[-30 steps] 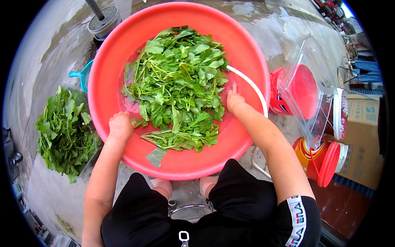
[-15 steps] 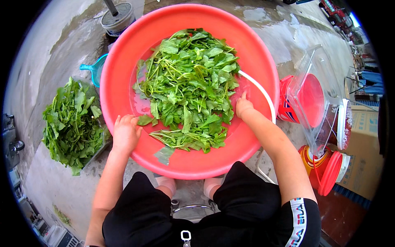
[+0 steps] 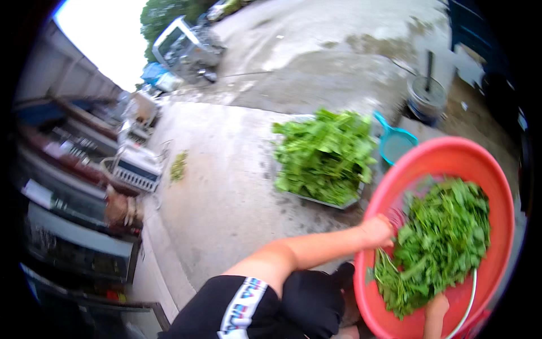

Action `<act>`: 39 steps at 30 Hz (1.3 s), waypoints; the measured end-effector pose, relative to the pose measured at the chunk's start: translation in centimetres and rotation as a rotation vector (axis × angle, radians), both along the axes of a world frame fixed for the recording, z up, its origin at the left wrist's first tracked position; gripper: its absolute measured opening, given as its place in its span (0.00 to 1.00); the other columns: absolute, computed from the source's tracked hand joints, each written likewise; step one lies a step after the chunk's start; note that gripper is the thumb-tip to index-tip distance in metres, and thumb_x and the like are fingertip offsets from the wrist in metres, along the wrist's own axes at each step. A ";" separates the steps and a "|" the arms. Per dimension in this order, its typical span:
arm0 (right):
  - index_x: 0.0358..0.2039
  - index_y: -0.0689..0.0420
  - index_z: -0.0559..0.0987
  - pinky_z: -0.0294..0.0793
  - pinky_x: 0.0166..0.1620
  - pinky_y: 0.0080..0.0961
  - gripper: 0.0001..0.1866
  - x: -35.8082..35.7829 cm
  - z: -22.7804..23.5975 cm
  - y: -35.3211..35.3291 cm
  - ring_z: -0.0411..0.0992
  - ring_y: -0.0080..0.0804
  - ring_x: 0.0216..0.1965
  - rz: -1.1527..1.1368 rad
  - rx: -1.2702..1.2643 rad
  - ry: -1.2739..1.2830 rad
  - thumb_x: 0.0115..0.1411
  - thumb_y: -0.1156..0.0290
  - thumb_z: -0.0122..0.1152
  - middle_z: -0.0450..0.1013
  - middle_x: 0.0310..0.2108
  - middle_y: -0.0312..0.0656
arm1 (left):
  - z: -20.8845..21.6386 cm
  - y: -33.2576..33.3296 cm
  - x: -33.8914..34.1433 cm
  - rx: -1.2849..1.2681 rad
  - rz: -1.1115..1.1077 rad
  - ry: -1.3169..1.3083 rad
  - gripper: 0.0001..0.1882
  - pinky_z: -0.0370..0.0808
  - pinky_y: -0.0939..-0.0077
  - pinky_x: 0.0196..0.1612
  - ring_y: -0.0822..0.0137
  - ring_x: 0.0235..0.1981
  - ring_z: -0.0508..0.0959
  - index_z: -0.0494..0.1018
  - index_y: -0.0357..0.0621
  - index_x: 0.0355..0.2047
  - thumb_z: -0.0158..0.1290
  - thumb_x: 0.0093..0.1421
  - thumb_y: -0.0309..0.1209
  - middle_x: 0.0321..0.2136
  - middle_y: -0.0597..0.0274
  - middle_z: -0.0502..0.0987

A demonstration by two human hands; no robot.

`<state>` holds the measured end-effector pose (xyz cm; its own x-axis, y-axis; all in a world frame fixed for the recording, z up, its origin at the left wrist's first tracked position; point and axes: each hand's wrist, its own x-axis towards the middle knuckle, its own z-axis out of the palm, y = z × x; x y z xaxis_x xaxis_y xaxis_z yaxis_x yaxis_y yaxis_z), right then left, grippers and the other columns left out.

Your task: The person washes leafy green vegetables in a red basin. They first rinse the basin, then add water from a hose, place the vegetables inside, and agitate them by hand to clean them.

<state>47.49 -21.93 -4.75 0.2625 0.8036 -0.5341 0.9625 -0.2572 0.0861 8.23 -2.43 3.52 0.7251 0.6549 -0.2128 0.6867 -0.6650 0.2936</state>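
Observation:
A large red plastic basin (image 3: 504, 186) on the right holds a heap of leafy greens (image 3: 446, 226). My left hand (image 3: 376, 232) rests over the basin's near left rim, close to the stems; blur hides how its fingers are set. Inside the basin, at the lower edge of the greens, is my right hand (image 3: 436, 308), its fingers smeared and partly hidden. A white hose (image 3: 470, 305) curves down the basin's inner side beside that hand. More loose greens (image 3: 324, 155) pile up in a clear, angular container left of the basin.
Between the container and the basin lies a turquoise dipper (image 3: 397, 144). A bucket of grey liquid (image 3: 427, 96) with a stick in it stands behind. On the left are a white plastic crate-like box (image 3: 135, 168) and stacked clutter. A few leaves (image 3: 178, 166) lie on the concrete.
My view has swung to the left, so the basin now sits at the right side and the yard at left shows. Both hands are still at the basin, the right one lower against the greens.

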 end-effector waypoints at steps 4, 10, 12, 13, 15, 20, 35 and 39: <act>0.33 0.63 0.71 0.69 0.42 0.43 0.13 -8.7 6.2 4.2 0.68 0.53 0.38 0.287 0.312 0.238 0.44 0.79 0.58 0.69 0.33 0.52 | -0.9 -1.1 -2.5 0.054 0.093 -0.080 0.09 0.72 0.65 0.40 0.59 0.35 0.77 0.77 0.44 0.27 0.55 0.50 0.36 0.29 0.60 0.77; 0.58 0.61 0.64 0.51 0.65 0.46 0.41 -17.4 5.0 5.3 0.47 0.57 0.65 0.768 0.151 0.641 0.42 0.69 0.68 0.49 0.65 0.55 | -2.9 -1.2 -1.1 0.073 0.135 -0.035 0.10 0.70 0.65 0.41 0.61 0.37 0.76 0.76 0.46 0.31 0.53 0.52 0.37 0.32 0.61 0.77; 0.62 0.57 0.60 0.44 0.65 0.57 0.46 -18.3 2.0 4.1 0.39 0.59 0.67 0.811 0.064 0.558 0.44 0.60 0.69 0.41 0.68 0.53 | -2.4 -0.8 -0.7 0.055 0.146 -0.038 0.11 0.70 0.65 0.41 0.60 0.37 0.76 0.77 0.46 0.30 0.52 0.54 0.39 0.31 0.61 0.77; 0.65 0.50 0.56 0.38 0.63 0.64 0.47 -18.0 -0.7 3.2 0.37 0.59 0.68 0.858 0.107 0.426 0.46 0.52 0.67 0.38 0.69 0.51 | -1.5 -0.4 -0.5 0.045 0.131 -0.028 0.12 0.70 0.65 0.41 0.60 0.36 0.77 0.77 0.46 0.29 0.51 0.55 0.41 0.31 0.61 0.77; 0.65 0.45 0.56 0.36 0.63 0.64 0.46 -16.9 -1.0 3.3 0.36 0.60 0.68 0.877 0.008 0.380 0.47 0.51 0.65 0.37 0.69 0.48 | -0.9 -0.7 -0.8 0.030 0.140 -0.023 0.14 0.70 0.64 0.41 0.60 0.36 0.77 0.77 0.46 0.27 0.51 0.56 0.43 0.30 0.61 0.77; 0.66 0.39 0.55 0.38 0.64 0.60 0.43 -12.3 -2.0 6.2 0.47 0.57 0.65 0.732 -0.099 0.352 0.50 0.54 0.64 0.46 0.67 0.45 | -2.1 -1.0 -0.6 0.090 0.151 -0.066 0.16 0.70 0.64 0.40 0.60 0.35 0.77 0.77 0.46 0.26 0.51 0.56 0.45 0.28 0.60 0.77; 0.65 0.42 0.57 0.44 0.62 0.60 0.47 -20.2 -5.0 4.3 0.49 0.52 0.64 0.309 0.369 0.289 0.47 0.38 0.57 0.50 0.66 0.46 | -3.0 -0.5 -0.8 0.357 -0.059 -0.067 0.07 0.75 0.63 0.26 0.62 0.24 0.78 0.76 0.52 0.15 0.51 0.45 0.36 0.19 0.64 0.77; 0.66 0.39 0.55 0.50 0.62 0.56 0.47 -17.6 -0.6 8.8 0.52 0.45 0.65 0.404 -0.114 0.375 0.47 0.48 0.65 0.48 0.68 0.41 | -0.2 -0.4 -2.3 0.133 0.192 -0.141 0.16 0.74 0.58 0.32 0.51 0.26 0.77 0.75 0.41 0.18 0.53 0.53 0.40 0.21 0.52 0.76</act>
